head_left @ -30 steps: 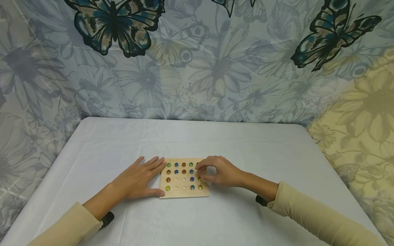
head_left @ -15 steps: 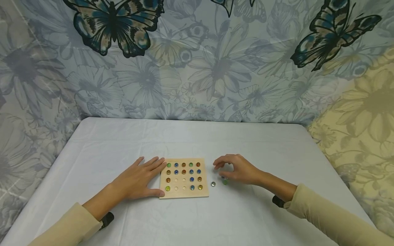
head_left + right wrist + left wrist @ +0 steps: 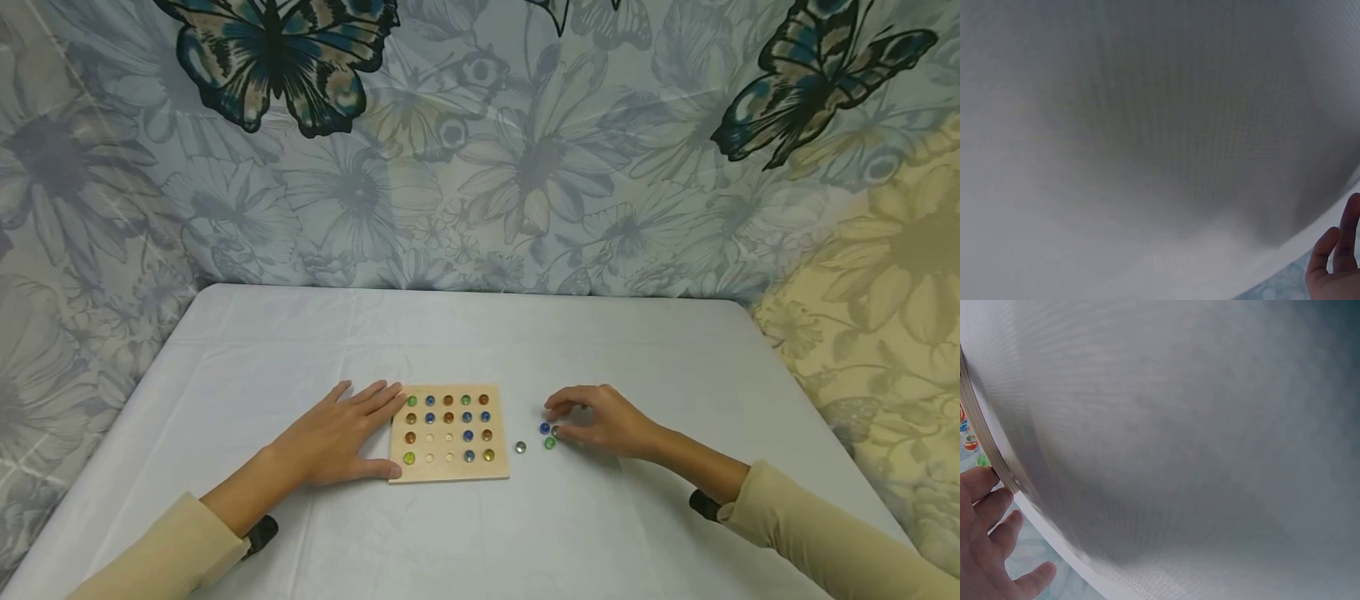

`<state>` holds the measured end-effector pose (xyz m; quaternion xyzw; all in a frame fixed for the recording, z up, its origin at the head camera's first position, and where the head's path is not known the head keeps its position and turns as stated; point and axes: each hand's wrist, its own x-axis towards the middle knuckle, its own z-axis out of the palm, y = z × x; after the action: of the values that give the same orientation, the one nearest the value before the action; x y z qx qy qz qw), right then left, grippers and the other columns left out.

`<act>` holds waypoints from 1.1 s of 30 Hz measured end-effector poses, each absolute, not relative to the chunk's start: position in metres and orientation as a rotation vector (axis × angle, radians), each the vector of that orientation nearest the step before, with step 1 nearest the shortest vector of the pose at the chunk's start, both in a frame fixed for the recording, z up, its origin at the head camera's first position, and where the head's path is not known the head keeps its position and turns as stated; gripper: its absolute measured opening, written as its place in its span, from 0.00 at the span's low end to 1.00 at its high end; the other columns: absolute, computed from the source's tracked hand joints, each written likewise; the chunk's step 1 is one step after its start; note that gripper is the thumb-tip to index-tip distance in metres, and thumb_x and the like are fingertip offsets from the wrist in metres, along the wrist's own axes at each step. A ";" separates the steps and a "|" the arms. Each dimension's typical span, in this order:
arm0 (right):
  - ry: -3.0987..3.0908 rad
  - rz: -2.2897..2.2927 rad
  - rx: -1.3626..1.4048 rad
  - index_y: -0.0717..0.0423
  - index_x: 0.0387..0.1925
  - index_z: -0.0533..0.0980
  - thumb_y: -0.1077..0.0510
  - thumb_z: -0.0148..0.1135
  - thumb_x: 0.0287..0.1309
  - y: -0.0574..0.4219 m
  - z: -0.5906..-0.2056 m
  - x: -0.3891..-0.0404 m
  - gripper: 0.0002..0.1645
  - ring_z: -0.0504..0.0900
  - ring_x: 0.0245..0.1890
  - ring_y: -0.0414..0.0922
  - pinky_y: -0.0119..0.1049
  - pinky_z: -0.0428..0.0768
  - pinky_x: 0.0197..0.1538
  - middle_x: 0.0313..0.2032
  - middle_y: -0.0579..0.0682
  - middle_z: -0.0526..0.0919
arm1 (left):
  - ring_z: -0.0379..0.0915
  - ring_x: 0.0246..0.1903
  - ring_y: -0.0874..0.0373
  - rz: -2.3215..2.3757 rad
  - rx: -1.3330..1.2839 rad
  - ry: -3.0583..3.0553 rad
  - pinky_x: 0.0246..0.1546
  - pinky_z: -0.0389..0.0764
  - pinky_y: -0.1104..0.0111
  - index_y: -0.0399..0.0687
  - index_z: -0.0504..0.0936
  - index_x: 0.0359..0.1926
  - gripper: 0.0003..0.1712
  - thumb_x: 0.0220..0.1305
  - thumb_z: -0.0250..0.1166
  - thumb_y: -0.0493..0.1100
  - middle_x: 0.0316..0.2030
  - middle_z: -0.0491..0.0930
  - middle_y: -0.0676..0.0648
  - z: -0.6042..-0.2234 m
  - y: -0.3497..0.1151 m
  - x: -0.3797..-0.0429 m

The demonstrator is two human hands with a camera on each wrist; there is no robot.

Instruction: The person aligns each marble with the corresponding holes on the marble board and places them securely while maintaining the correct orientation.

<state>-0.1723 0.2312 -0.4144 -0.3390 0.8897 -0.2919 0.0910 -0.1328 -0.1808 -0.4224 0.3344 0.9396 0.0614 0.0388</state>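
A pale wooden board (image 3: 438, 475) lies on the table, with rows of coloured glass marbles in its hollows. Several hollows (image 3: 439, 447) in its lower middle hold no marble. My left hand (image 3: 337, 437) rests along the board's left edge, fingers spread and thumb on the near corner. My right hand (image 3: 607, 423) hovers just right of the board, fingers bent and thumb apart from the index finger. Near its fingertips lie a blue marble (image 3: 544, 428), a green marble (image 3: 550, 443) and a greyish marble (image 3: 555, 431) partly beside the thumb. A clear marble (image 3: 521, 447) lies closer to the board.
White cloth covers the table (image 3: 360, 333). Behind it hangs a floral fabric (image 3: 480, 167) with butterflies. Both wrist views show mostly white cloth; the left one also catches the board's edge (image 3: 985, 434).
My right hand has moved right, away from the board's right side, to the loose marbles. Marbles in the board's upper right corner and the loose ones have come into view. My left hand stays put.
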 end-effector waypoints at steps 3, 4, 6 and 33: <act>2.646 -0.851 -1.003 0.55 0.50 0.81 0.63 0.75 0.53 0.233 -0.416 -0.171 0.21 0.84 0.43 0.37 0.43 0.81 0.51 0.41 0.38 0.87 | 0.54 0.73 0.46 0.191 1.027 2.880 0.69 0.54 0.39 0.47 0.61 0.76 0.57 0.59 0.48 0.82 0.74 0.59 0.45 -0.422 -0.180 -0.133; 2.645 -0.848 -1.003 0.55 0.50 0.81 0.63 0.74 0.53 0.233 -0.416 -0.171 0.21 0.84 0.43 0.37 0.42 0.81 0.50 0.41 0.38 0.87 | 0.54 0.73 0.47 0.188 1.027 2.880 0.69 0.54 0.39 0.47 0.61 0.76 0.57 0.59 0.48 0.82 0.74 0.59 0.45 -0.422 -0.180 -0.133; 2.645 -0.843 -1.007 0.55 0.49 0.81 0.63 0.74 0.53 0.234 -0.417 -0.171 0.20 0.84 0.43 0.37 0.41 0.81 0.50 0.40 0.38 0.87 | 0.54 0.73 0.47 0.186 1.027 2.880 0.69 0.54 0.39 0.47 0.61 0.76 0.57 0.59 0.48 0.82 0.75 0.59 0.45 -0.422 -0.180 -0.133; 2.650 -0.861 -1.035 0.57 0.50 0.82 0.66 0.73 0.53 0.221 -0.405 -0.175 0.21 0.84 0.42 0.37 0.45 0.82 0.49 0.43 0.42 0.87 | 0.53 0.74 0.46 0.190 1.005 2.875 0.69 0.54 0.39 0.47 0.61 0.76 0.58 0.58 0.49 0.82 0.74 0.59 0.45 -0.421 -0.180 -0.132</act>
<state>-0.1753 0.2212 -0.4048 -0.3471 0.8884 -0.2885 0.0844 -0.1322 -0.1798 -0.4212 0.3291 0.9412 0.0621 0.0449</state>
